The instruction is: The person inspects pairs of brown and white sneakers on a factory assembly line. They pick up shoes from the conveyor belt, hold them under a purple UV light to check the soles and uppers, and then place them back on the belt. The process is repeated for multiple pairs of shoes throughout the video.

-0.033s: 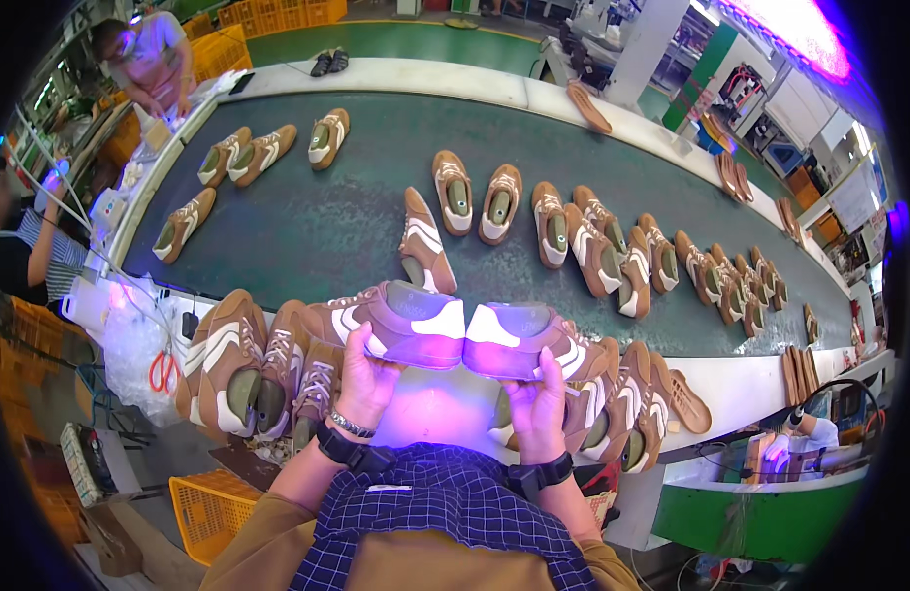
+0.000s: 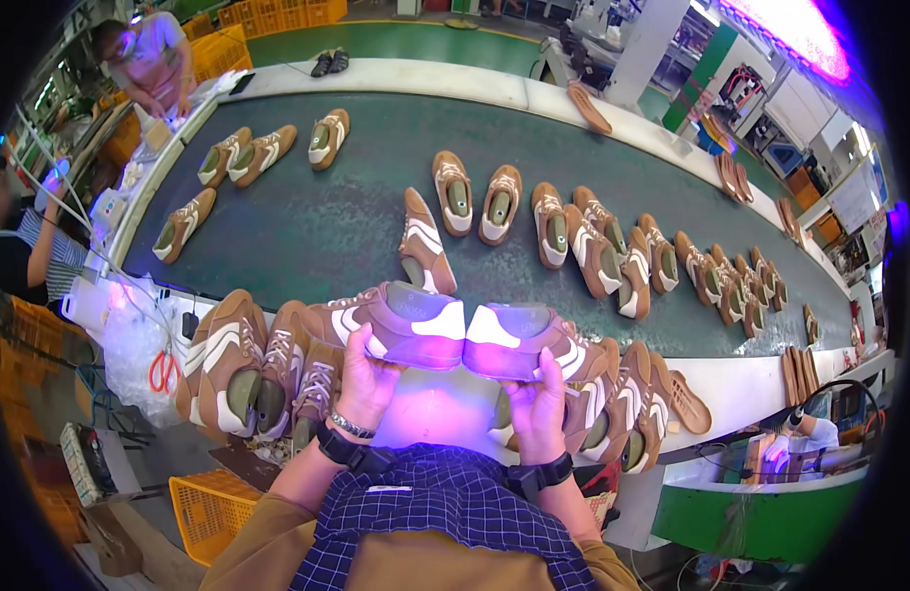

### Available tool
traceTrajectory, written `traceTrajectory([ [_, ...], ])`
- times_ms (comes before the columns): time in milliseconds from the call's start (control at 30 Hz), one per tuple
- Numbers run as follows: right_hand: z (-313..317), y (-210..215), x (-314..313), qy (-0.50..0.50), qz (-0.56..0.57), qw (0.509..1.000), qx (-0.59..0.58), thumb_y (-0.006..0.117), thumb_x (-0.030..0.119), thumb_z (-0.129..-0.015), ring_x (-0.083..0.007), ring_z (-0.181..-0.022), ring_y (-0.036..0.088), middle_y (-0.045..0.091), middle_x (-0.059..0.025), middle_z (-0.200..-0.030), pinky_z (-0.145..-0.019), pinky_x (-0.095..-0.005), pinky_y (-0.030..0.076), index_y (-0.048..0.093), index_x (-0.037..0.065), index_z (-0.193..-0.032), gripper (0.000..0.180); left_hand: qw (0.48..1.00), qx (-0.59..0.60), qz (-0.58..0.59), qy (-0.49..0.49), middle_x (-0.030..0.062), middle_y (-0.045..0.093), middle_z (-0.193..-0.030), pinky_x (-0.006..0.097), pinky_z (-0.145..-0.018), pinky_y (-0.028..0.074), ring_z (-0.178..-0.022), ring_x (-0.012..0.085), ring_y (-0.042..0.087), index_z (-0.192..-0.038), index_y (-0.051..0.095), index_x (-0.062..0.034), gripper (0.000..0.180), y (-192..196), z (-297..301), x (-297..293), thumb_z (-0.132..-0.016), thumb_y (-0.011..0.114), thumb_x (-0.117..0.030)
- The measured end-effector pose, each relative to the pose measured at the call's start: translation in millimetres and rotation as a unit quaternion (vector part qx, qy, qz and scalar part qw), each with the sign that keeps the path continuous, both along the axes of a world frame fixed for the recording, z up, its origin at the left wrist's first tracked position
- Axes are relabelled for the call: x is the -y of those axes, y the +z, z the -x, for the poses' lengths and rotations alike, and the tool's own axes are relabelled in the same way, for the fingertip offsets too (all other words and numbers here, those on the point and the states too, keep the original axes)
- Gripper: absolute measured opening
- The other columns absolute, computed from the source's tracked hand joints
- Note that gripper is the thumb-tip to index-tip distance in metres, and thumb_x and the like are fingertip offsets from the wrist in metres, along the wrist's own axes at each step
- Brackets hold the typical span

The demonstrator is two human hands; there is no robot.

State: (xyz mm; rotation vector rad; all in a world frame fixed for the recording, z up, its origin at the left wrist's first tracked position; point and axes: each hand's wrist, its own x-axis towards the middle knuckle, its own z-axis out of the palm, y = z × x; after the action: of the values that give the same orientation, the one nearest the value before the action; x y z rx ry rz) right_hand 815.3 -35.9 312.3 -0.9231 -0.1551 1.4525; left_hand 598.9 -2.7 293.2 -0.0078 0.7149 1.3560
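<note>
Two brown sneakers with white stripes and white heel patches are held heel to heel in front of me. My left hand (image 2: 367, 379) grips the left sneaker (image 2: 396, 313) by its sole and side, thumb up. With the thumb against its side, my right hand (image 2: 536, 402) holds the right sneaker (image 2: 534, 330) from below. Their heels meet or nearly meet at the middle, under purple light. More brown sneakers stand close by each hand: a left group (image 2: 224, 350) and a right group (image 2: 627, 394). The fingers under the soles are partly hidden.
A dark green conveyor belt (image 2: 376, 138) carries several similar sneakers. Red-handled scissors (image 2: 163, 372) hang beside a clear plastic bag (image 2: 130, 340) at left. A yellow crate (image 2: 214, 512) stands low left. Loose brown soles (image 2: 688, 404) lie at right. A co-worker (image 2: 155, 64) works far left.
</note>
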Motion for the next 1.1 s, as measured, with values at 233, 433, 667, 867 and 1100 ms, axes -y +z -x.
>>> traceTrajectory([
  [233, -1.1, 6.4, -1.2, 0.011, 0.020, 0.999, 0.029, 0.054, 0.031, -0.088, -0.0196, -0.094, 0.058, 0.058, -0.0083, -0.106, -0.077, -0.0348, 0.051, 0.051, 0.005, -0.113, 0.036, 0.999, -0.030, -0.026, 0.015, 0.0064, 0.058, -0.109, 0.037, -0.086, 0.046, -0.099, 0.0197, 0.056, -0.114, 0.050, -0.0059, 0.038, -0.8, 1.3, 1.8, -0.085, 0.055, -0.028],
  [433, -6.0, 9.7, -5.2, 0.026, 0.018, 0.998, 0.052, 0.056, 0.029, -0.087, -0.0157, -0.084, 0.060, 0.062, -0.0056, -0.097, -0.068, -0.0295, 0.051, 0.055, 0.007, -0.106, 0.029, 0.997, -0.063, -0.043, 0.016, 0.0060, 0.059, -0.105, 0.033, -0.085, 0.046, -0.096, 0.0178, 0.057, -0.113, 0.051, -0.0043, 0.037, 11.0, 5.3, 1.9, -0.084, 0.056, -0.026],
  [667, -8.3, 8.1, -6.4, 0.049, 0.024, 0.996, 0.070, 0.055, 0.026, -0.087, -0.0159, -0.089, 0.059, 0.061, -0.0054, -0.101, -0.072, -0.0312, 0.049, 0.055, 0.007, -0.106, 0.027, 0.996, -0.069, -0.046, 0.014, 0.0066, 0.059, -0.104, 0.033, -0.087, 0.046, -0.096, 0.0176, 0.057, -0.112, 0.051, -0.0039, 0.035, 1.7, 15.0, 1.3, -0.083, 0.057, -0.023],
  [867, 4.5, 4.1, -4.4, 0.074, -0.003, 0.997, -0.017, 0.047, 0.029, -0.087, -0.0235, -0.107, 0.054, 0.056, -0.0099, -0.116, -0.092, -0.0392, 0.043, 0.046, 0.004, -0.122, 0.042, 0.998, 0.042, -0.034, -0.031, 0.0093, 0.057, -0.113, 0.037, -0.093, 0.043, -0.103, 0.0226, 0.055, -0.117, 0.049, -0.0044, 0.038, -4.5, 31.1, -10.6, -0.086, 0.048, -0.026],
  [1100, 2.3, -24.5, 8.0, 0.198, 0.064, 0.976, -0.067, 0.046, 0.041, -0.082, -0.0304, -0.101, 0.056, 0.054, -0.0171, -0.116, -0.087, -0.0405, 0.047, 0.042, 0.001, -0.126, 0.059, 0.991, 0.022, -0.100, 0.091, 0.0133, 0.047, -0.128, 0.043, -0.093, 0.043, -0.112, 0.0265, 0.051, -0.129, 0.039, -0.0044, 0.051, -46.7, 126.2, -144.2, -0.094, 0.036, -0.040],
])
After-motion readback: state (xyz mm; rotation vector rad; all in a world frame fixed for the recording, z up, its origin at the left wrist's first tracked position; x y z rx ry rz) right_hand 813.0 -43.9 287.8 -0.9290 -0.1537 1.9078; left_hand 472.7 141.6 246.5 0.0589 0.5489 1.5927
